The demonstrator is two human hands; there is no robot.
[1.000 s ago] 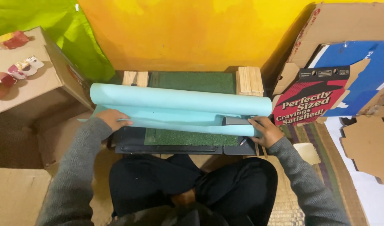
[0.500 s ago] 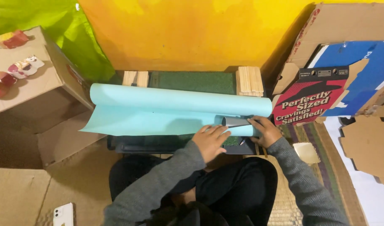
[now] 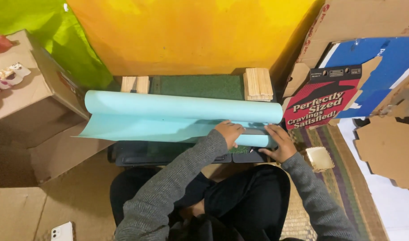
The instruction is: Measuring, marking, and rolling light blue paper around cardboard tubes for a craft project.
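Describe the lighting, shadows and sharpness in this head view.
Head view: warm, uneven light, brightest on the yellow wall; deep shadow under the cardboard box at left; the light blue paper roll and both hands sharp; no glare; slight wide-angle bending at the edges.

Both hands, left (image 3: 229, 132) and right (image 3: 280, 143), rest palm-down close together, grey-sleeved arms bent.

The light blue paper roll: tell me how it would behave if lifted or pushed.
The paper roll is probably light and apt to roll, being a long round tube. Its loose sheet hangs out flat and thin, so it would likely flop and crease easily. With the left hand and right hand both at one end, the far end may sag or swing.
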